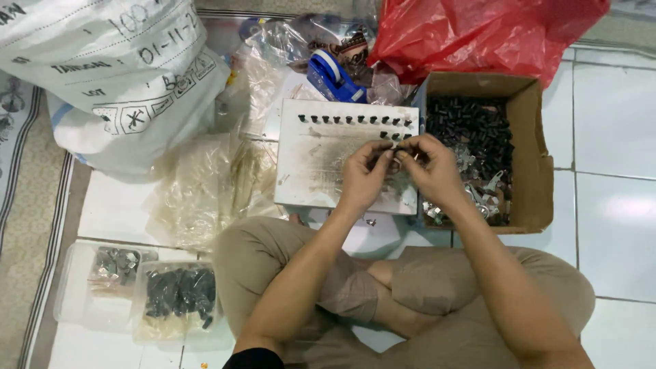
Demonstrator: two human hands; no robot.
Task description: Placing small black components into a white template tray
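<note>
Left hand (365,174), right hand (427,171): fingertips of both pinched together on one small part (395,154), probably a dark cap with a metal clip, though it is too small to tell. It is held just above the white board (307,171).

White board: lies on the tiled floor (615,123) before the crossed legs. One full row of small black pegs (352,119) stands along the far edge; a second row has only a few at its right end; the rest is bare.

Cardboard box (529,130): right of the board, holding many loose black caps (468,130) and metal clips (482,195).

Plastic tubs (72,301): lower left, holding bagged parts.

White sack (123,68), red bag (471,34), blue tape dispenser (331,75): at the far side.
</note>
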